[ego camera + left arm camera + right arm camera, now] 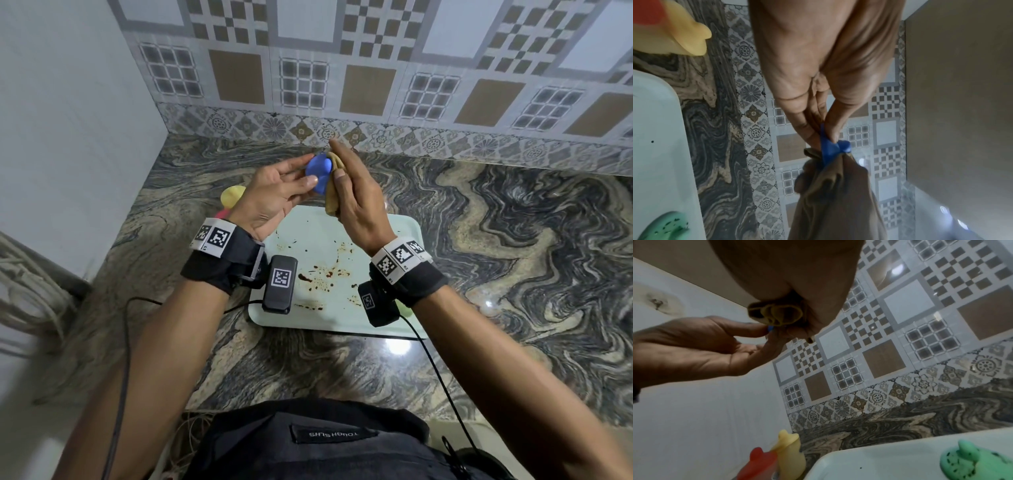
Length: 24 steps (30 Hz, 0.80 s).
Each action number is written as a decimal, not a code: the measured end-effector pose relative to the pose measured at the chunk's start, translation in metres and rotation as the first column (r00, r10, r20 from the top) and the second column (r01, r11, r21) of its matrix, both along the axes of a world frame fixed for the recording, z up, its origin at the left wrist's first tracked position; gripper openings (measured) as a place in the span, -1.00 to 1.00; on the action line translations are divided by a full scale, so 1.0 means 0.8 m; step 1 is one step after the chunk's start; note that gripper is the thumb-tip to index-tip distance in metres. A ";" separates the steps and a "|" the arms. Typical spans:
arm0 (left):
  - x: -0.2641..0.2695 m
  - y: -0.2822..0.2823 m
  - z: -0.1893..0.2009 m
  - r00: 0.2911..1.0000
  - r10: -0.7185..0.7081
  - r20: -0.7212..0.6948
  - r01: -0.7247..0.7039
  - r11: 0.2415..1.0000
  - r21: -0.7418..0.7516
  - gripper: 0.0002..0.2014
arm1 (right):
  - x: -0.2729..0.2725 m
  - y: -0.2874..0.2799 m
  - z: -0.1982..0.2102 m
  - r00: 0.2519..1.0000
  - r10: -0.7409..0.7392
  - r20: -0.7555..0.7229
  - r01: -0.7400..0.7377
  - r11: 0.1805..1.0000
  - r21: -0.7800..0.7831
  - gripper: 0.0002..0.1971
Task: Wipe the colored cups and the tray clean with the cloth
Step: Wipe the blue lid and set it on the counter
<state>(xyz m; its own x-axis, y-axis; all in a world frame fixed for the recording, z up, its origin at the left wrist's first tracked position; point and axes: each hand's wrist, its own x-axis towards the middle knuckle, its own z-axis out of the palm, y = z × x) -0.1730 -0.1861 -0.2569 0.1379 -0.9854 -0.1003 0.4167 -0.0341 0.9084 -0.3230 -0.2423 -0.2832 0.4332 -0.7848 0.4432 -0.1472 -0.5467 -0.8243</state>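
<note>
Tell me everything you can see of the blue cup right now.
The blue cup is small, matte and soft-looking, like silicone, with a lobed, rounded shape. It is held up in the air above the far edge of the tray, lying on its side. The left hand pinches it at the fingertips, while the right hand presses the tan cloth against it. No stains show on it.

Marbled stone countertop [479, 240] with swirling grey, black and tan veins, meeting a patterned tile wall at the back. Directly on it, a pale mint tray [394, 219], rounded at the corners, spattered with brown stains across its middle. Just off the tray's far left corner, on the stone, a yellow cup [233, 196] and a red cup [758, 465] touching side by side. On the tray, a speckled green cup [970, 462].
</note>
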 end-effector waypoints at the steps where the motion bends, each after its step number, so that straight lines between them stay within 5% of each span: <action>1: -0.002 0.001 0.000 1.000 0.006 0.010 -0.006 1.000 -0.002 -0.57 | 0.003 0.001 -0.001 1.000 -0.009 -0.008 0.009 1.000 0.020 -0.49; 10: 0.005 0.012 -0.001 0.986 -0.111 0.123 0.117 0.992 -0.042 -0.60 | -0.009 -0.012 0.029 0.996 0.017 -0.093 -0.009 0.997 0.082 -0.53; 15: 0.003 0.015 -0.007 0.997 -0.072 -0.030 0.071 0.997 -0.027 -0.64 | -0.027 -0.023 0.033 0.990 -0.108 0.086 0.093 0.982 0.164 -0.54; 21: -0.003 0.011 -0.008 0.997 -0.023 -0.073 0.022 1.000 -0.017 -0.77 | -0.019 0.010 0.027 0.994 0.009 -0.112 -0.020 0.995 -0.100 -0.57; 24: -0.002 0.014 -0.001 0.998 -0.053 -0.046 0.050 0.997 -0.055 -0.76 | -0.015 0.011 0.023 0.993 0.048 -0.110 -0.060 0.993 -0.106 -0.59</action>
